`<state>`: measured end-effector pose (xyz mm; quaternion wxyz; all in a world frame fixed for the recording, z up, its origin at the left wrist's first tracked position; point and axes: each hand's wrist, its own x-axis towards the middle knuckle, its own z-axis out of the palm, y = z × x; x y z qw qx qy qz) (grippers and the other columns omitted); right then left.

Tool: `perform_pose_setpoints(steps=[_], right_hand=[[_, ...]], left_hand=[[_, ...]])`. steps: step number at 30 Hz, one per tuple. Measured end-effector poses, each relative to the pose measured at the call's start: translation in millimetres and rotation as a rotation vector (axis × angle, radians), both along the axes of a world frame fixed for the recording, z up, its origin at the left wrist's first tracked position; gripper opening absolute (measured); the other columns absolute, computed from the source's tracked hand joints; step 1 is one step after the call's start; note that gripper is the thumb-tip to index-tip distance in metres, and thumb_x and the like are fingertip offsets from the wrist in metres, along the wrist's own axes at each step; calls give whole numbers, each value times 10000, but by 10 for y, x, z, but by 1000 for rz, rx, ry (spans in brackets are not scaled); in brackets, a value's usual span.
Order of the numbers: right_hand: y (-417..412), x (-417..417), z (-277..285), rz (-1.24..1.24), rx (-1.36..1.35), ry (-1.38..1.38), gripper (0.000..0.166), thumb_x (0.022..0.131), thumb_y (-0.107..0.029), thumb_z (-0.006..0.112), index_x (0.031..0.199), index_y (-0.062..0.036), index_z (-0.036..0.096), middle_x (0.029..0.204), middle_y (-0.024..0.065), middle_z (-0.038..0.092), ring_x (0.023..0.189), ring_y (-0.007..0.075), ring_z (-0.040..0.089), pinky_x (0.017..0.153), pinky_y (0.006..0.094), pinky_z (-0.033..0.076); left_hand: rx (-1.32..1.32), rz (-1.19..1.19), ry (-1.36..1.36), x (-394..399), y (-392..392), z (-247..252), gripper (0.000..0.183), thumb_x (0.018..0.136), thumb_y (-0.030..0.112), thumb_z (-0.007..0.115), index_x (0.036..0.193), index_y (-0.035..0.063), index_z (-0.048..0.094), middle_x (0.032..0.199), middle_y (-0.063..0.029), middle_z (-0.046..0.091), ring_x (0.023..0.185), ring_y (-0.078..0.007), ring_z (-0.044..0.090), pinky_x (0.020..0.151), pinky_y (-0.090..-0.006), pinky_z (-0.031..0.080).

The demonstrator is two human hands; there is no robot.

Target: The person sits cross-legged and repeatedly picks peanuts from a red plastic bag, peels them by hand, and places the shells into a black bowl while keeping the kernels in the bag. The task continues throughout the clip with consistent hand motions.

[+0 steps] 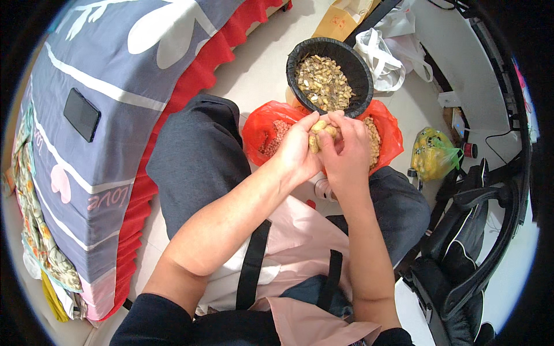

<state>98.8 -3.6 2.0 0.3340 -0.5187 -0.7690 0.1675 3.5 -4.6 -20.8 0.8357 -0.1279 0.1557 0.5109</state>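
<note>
Several unshelled peanuts (319, 128) rest in the cupped palm of my left hand (299, 149). My right hand (352, 151) closes over them from the other side, its thumb on the peanuts and its fingers curled around. Both hands meet just in front of a bin (364, 86) lined with black plastic, which holds peanut shells (324, 80). Below my left hand, a red plastic bag (259, 119) contains pink shelled peanut kernels (279, 132). Another red plastic bag (391, 140), partly hidden by my right hand, holds unshelled peanuts (373, 142).
A bed (112, 164) with a red ruffle stands at left, a black phone (82, 114) on it. White bags (381, 60) and a paper bag (342, 19) sit beyond the bin. At right are a filled plastic bag (433, 153) and a black chair (454, 259).
</note>
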Motion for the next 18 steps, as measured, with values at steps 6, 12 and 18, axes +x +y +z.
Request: perform_pose_setpoints(steps=[6,12,18], right_hand=[[-66,-93,11,-47,-137,-55,284,664,-136,645,913,-40,546,834,112,499,808,291,475,753,388,383],[-108,-66,174,-50,-393,316,242,717,-57,600,948,-23,533,886,105,521,750,190,540,669,302,442],[-173,25,264,32,-545,575,276,770,39,535,1037,19,468,899,60,529,796,96,521,696,204,432]], left_hand=[[-42,-49,35,-63,-130,-55,393,910,338,277,1090,41,461,1068,-109,516,998,-226,496,887,-368,397],[-97,-53,389,-117,-185,163,317,912,293,313,991,60,513,919,-61,558,810,-144,546,683,-272,458],[200,-58,678,-247,-330,147,139,846,181,518,898,59,557,771,-5,558,620,-16,459,481,-167,351]])
